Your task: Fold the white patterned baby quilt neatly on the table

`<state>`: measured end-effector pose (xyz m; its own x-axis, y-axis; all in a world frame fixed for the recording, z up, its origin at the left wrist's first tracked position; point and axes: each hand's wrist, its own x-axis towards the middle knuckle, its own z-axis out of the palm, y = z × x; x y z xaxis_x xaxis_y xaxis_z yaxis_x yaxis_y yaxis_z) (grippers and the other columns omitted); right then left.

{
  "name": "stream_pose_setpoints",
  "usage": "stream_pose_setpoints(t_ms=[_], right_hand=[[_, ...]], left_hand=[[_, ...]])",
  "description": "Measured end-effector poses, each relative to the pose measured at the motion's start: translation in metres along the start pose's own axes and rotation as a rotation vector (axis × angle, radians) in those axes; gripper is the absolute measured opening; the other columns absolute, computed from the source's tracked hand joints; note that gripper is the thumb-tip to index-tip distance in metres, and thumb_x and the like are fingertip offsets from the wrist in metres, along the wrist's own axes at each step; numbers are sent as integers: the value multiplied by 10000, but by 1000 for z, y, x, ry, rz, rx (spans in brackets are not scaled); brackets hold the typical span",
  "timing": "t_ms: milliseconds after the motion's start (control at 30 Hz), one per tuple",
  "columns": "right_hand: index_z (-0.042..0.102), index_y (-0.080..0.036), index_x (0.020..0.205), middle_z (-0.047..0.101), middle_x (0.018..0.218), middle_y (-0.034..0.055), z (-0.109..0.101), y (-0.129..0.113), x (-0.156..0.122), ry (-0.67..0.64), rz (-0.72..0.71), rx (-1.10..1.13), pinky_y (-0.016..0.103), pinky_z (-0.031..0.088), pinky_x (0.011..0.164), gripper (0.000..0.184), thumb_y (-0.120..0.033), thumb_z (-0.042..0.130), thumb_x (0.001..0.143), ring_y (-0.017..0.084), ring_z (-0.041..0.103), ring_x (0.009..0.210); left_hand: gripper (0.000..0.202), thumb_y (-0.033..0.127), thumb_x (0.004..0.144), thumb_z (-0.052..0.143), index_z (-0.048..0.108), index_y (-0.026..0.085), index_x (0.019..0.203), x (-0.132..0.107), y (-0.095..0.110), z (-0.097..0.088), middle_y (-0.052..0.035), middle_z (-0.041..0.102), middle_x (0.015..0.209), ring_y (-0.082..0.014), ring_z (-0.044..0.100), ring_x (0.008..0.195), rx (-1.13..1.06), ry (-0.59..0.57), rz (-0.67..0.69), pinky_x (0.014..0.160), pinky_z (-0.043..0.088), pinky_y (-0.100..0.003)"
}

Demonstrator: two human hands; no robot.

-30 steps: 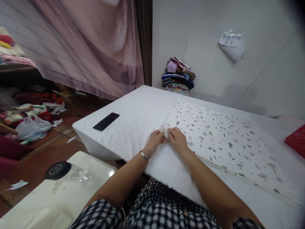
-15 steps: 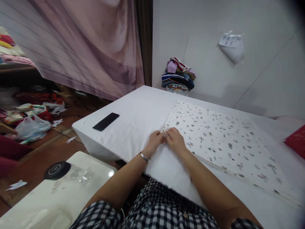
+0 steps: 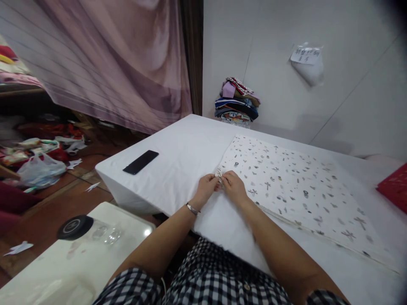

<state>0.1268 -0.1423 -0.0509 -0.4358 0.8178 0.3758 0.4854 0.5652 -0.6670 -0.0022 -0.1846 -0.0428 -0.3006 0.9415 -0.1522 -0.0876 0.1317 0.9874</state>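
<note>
A white printed cloth (image 3: pixel 280 178) with small dark and grey motifs lies folded flat on the white-covered table (image 3: pixel 181 148). Its near left corner is bunched up between my two hands. My left hand (image 3: pixel 206 187), with a metal bracelet at the wrist, pinches this corner from the left. From the right, my right hand (image 3: pixel 234 186) pinches the same corner, thumb and fingers pressed together. The fingertips of both hands almost meet, and the fabric between them is partly hidden.
A black phone (image 3: pixel 140 162) lies on the table's left part. Folded clothes (image 3: pixel 237 101) are stacked against the wall. At lower left a clear bottle with a black cap (image 3: pixel 75 227) lies on a pale surface (image 3: pixel 104 262). A red object (image 3: pixel 394 188) is at the right edge.
The bunched cloth corner between my fingertips has shifted slightly and shows more crumpled fabric. Both hands stay in nearly the same place. The view has moved very slightly.
</note>
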Motion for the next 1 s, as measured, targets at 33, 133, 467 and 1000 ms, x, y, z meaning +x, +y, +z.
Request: stream_pose_setpoints(t_ms=[33,133,467,1000], right_hand=[[583,-222,772,586,875,37,0,1,0,12,-1,16,295,430,778,229,-280,420,923,173,551,849],[564,-212,777,574,845,39,1,1,-1,113,1,44,296,428,748,229,-274,406,930,175,542,831],[594,-205,802,597,917,86,1,-8,-4,73,-215,-228,338,432,786,216,-233,418,922,219,508,893],[573,-205,683,575,746,13,3,2,-1,192,33,259,277,416,655,212,-312,530,861,164,543,743]], left_hand=[[105,258,747,588,608,160,716,0,0,0,-6,637,620,-129,620,551,6,4,2,509,475,-222],[132,272,758,578,588,162,686,-1,0,1,5,610,588,-132,621,558,13,8,15,506,476,-220],[110,237,748,541,570,170,666,-2,1,0,31,592,536,-109,579,510,74,40,61,497,454,-208],[166,248,762,500,611,154,683,-3,0,0,-9,649,626,-111,603,523,118,-9,102,480,462,-203]])
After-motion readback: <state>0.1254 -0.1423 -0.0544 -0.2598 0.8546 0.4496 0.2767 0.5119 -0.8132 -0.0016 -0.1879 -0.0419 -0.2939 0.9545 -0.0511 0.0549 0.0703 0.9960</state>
